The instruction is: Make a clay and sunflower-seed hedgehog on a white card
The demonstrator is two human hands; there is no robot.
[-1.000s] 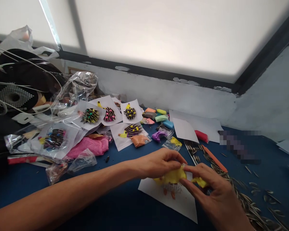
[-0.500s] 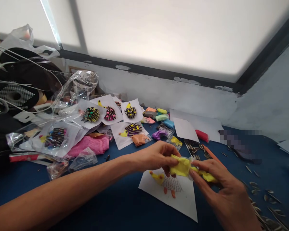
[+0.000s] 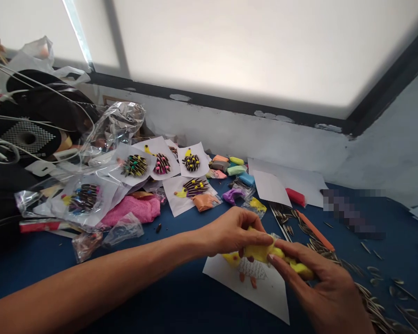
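Note:
Yellow modelling clay (image 3: 259, 252), partly in a clear wrapper, is stretched between my two hands. My left hand (image 3: 235, 232) is closed on its left part, thumb on top. The fingers of my right hand (image 3: 320, 278) pinch its other end, and a yellow lump shows under them. Below lies a white sheet (image 3: 245, 297) with a hedgehog drawing; its head is yellow clay, its feet are orange clay, and its body is a pencilled outline with short marks. My left hand hides part of the head.
Finished hedgehog pictures (image 3: 191, 162) with seed spines lie at the back left. Wrapped clay pieces (image 3: 237, 170) sit near the wall. Sunflower seeds (image 3: 372, 301) are scattered at right, beside an orange stick (image 3: 315, 230). Pink clay (image 3: 132, 209) and plastic bags are at left.
My hands have come closer together and the yellow clay is more bunched between them. My left fingers now cover more of it. The view has shifted slightly.

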